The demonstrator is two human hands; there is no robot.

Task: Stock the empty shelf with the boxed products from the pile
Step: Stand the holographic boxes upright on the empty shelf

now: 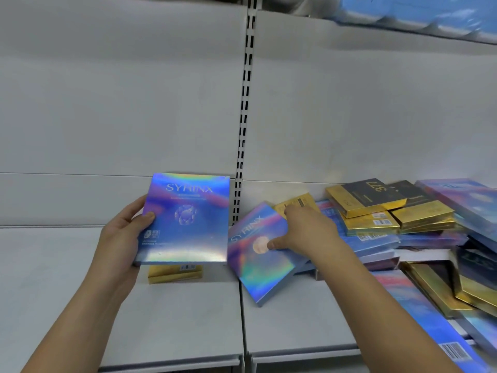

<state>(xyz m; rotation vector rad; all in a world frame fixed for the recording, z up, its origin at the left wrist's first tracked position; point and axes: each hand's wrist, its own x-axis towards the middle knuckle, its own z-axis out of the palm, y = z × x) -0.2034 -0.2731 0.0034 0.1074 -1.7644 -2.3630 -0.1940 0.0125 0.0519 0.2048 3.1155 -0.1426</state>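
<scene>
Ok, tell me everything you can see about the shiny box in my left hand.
The holographic box is flat and square, its glossy blue-violet face shimmering with rainbow bands. It reads SYHINX above a pale gem-like emblem, with a 9 low on the left. Held nearly upright, facing the camera, above the shelf. The left hand grips its left edge, thumb on the front. A gold box lies just beneath; contact unclear.

iridescent blue box, gold boxes, grey shelf
</scene>
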